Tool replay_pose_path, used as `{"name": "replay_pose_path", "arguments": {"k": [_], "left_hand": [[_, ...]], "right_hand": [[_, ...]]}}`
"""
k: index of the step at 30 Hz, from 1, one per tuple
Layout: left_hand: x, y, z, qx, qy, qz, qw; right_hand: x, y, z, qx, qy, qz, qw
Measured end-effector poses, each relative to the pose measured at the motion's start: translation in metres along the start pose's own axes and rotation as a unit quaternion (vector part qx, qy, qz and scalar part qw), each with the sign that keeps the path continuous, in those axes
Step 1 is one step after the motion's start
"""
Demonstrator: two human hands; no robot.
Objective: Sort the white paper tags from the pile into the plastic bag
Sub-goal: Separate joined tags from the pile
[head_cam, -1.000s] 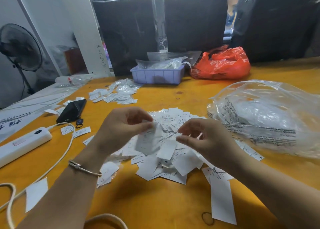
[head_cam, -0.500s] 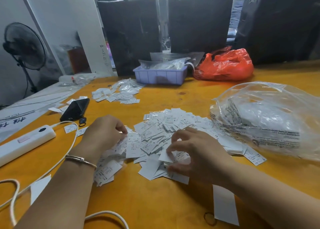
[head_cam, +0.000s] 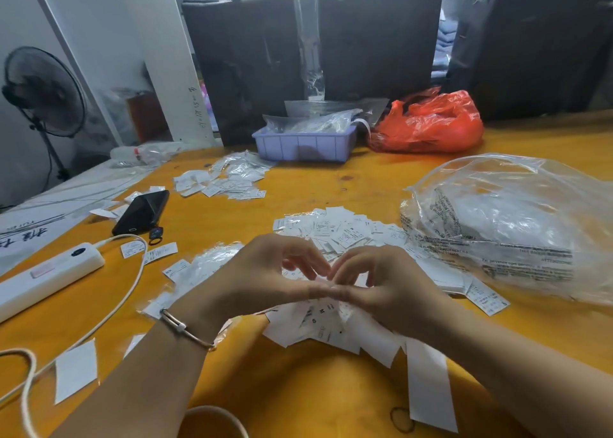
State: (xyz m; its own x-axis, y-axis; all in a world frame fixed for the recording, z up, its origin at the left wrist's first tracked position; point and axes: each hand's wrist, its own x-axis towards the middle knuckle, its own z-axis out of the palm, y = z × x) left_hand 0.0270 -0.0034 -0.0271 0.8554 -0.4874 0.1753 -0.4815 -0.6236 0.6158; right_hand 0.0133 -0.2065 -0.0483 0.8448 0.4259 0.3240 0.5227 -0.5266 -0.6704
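A pile of white paper tags lies spread on the yellow table in front of me. My left hand and my right hand meet over the near part of the pile, thumbs and fingertips touching. Together they pinch a bunch of tags that fans out below them, a little above the table. A large clear plastic bag with printed text lies to the right, its near edge resting on some tags.
A black phone and a white power strip with its cable lie at the left. A second heap of tags, a lilac tray and a red bag sit farther back. Loose slips lie near the front edge.
Both hands were down on the pile, apart, raking tags. They have come together at the middle and lifted a gathered bunch of tags between them.
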Motion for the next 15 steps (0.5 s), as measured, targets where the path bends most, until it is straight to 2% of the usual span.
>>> {"name": "replay_pose_path", "arguments": {"k": [3,8,9,11,13,15], "left_hand": [[0.001,0.001,0.001,-0.006,0.010,0.002,1.000],[0.004,0.002,0.010,-0.040,0.072,0.005,0.997],[0.005,0.002,0.010,-0.054,0.084,-0.002,0.995],[0.006,-0.002,0.010,-0.087,0.100,-0.012,0.991],[0.005,-0.006,0.009,-0.102,0.109,-0.014,0.989],[0.005,-0.007,0.009,-0.110,0.117,-0.014,0.987]], "right_hand": [[0.002,0.003,-0.008,0.079,0.012,0.033,0.996],[0.003,0.003,-0.017,0.118,0.068,0.055,0.989],[0.004,0.005,-0.023,0.085,0.102,0.048,0.990],[0.006,0.014,-0.041,-0.065,0.200,0.042,0.977],[0.006,0.029,-0.063,-0.236,0.283,0.085,0.926],[0.005,0.045,-0.080,-0.335,0.288,0.164,0.882]]}}
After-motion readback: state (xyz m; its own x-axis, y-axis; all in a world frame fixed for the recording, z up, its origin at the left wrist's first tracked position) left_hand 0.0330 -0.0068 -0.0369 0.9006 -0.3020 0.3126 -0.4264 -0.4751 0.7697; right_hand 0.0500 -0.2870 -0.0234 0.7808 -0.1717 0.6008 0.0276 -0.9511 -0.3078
